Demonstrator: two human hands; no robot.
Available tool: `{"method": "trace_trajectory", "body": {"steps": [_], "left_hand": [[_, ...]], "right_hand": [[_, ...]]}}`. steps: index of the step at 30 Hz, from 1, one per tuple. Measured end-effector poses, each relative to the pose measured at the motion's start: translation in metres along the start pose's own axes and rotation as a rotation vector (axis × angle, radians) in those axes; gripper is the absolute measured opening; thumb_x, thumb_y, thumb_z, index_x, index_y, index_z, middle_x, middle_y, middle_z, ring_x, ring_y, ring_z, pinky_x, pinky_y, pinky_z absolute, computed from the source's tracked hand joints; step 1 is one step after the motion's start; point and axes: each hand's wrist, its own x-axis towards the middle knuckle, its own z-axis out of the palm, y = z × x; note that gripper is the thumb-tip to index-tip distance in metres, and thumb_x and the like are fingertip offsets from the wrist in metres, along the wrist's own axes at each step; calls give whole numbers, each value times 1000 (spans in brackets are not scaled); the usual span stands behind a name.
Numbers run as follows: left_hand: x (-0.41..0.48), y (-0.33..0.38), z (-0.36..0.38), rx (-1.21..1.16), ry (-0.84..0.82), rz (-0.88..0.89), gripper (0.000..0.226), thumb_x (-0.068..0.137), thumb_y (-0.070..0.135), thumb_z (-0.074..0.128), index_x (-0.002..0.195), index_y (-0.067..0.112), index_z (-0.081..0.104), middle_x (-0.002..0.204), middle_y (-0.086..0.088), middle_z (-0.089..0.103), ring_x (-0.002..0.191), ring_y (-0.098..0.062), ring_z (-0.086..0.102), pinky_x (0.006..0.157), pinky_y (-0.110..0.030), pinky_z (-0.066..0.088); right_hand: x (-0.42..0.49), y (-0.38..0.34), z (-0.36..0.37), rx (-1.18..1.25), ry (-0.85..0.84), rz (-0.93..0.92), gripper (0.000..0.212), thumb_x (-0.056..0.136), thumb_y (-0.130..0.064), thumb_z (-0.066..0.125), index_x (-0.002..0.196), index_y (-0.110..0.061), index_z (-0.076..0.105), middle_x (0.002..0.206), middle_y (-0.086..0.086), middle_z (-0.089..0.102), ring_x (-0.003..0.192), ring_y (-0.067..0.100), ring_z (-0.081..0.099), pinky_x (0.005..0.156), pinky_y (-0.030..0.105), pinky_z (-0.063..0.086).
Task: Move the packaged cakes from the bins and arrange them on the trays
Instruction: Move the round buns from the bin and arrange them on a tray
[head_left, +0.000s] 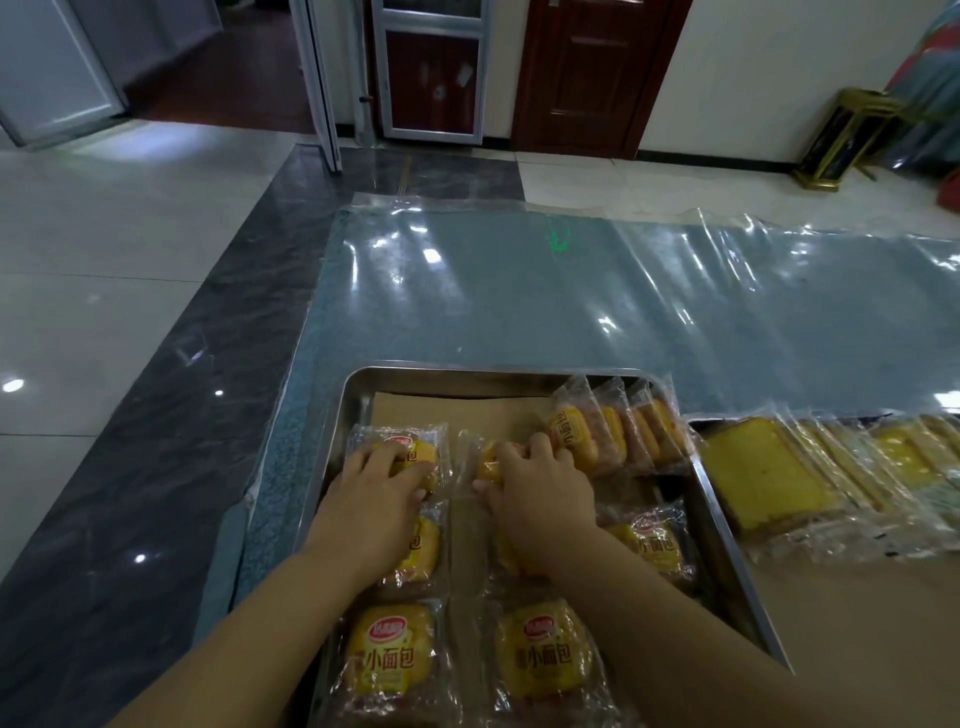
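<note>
L hand (374, 499) grips pkgd cake (418, 451), R hand (543, 486) grips another cake (488, 466) (both on tray (344, 415)).

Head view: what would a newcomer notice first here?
Both hands are mid-tray: the left hand grips a cake pack in the steel tray's left column, the right hand grips a second pack beside it. A leaning row of packs stands on edge in the tray's far right corner. Flat yellow cake slices in clear wrap lie right of the tray.
</note>
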Motion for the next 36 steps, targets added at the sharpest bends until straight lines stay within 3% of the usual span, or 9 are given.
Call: {"method": "trace_trajectory", "body": {"steps": [2, 7, 11, 16, 20, 23, 27, 32, 36], "left_hand": [[-1, 1, -1, -13, 11, 1, 36, 96, 37, 38, 132, 36, 44, 141, 6, 34, 131, -19, 25, 104, -37, 33], [-1, 5, -4, -36, 64, 32, 32, 94, 38, 42, 124, 32, 51, 133, 5, 42, 125, -17, 32, 102, -34, 35], [3, 14, -3, -70, 48, 103, 36, 95, 35, 41, 131, 31, 48, 137, 6, 41, 125, -15, 32, 103, -34, 34], [8, 20, 3, 55, -82, 103, 43, 97, 44, 30, 140, 42, 30, 151, 9, 25, 137, -20, 14, 111, -46, 17], [6, 19, 3, 91, -113, 124, 39, 97, 44, 31, 135, 47, 36, 153, 7, 21, 137, -23, 11, 110, -50, 14], [4, 17, 1, 65, -125, 126, 37, 96, 46, 31, 131, 49, 41, 152, 7, 21, 137, -23, 10, 110, -49, 13], [1, 15, 0, 81, -140, 144, 37, 96, 47, 32, 131, 48, 41, 152, 9, 19, 137, -22, 9, 110, -49, 14], [-10, 15, 2, 104, -149, 181, 39, 96, 48, 29, 133, 46, 40, 153, 8, 16, 135, -23, 7, 110, -47, 12], [-20, 17, 2, 79, -137, 186, 41, 95, 50, 29, 134, 44, 40, 152, 7, 19, 134, -22, 10, 108, -44, 15]], "right_hand": [[-1, 2, 0, 26, 15, -41, 49, 92, -56, 38, 134, -30, 37, 136, 7, 41, 120, 29, 43, 88, 41, 45], [-3, 32, -18, 59, 413, -13, 36, 88, -42, 54, 118, -22, 52, 123, 7, 53, 112, 26, 49, 87, 37, 45], [2, 56, -34, 182, 240, 230, 46, 88, -31, 55, 130, -16, 41, 134, 11, 42, 122, 28, 42, 93, 38, 43], [7, 55, -36, 261, 142, 287, 54, 87, -14, 56, 136, -13, 32, 137, 14, 42, 113, 28, 52, 79, 34, 49], [12, 57, -43, 406, 281, 302, 42, 91, -10, 51, 130, -12, 37, 110, 8, 59, 89, 21, 60, 65, 28, 47], [13, 55, -48, 487, 362, 253, 47, 90, -10, 55, 132, -18, 36, 92, 1, 60, 73, 14, 58, 56, 25, 44], [14, 44, -53, 597, 435, 275, 50, 92, -12, 51, 137, -22, 32, 100, 2, 61, 77, 14, 58, 60, 27, 46], [17, 27, -60, 867, 519, 276, 36, 94, -15, 50, 128, -23, 41, 80, -7, 59, 70, 5, 57, 53, 20, 37], [21, 11, -61, 1004, 444, 268, 29, 94, -17, 51, 120, -22, 41, 78, 0, 62, 68, 14, 63, 53, 28, 50]]}}
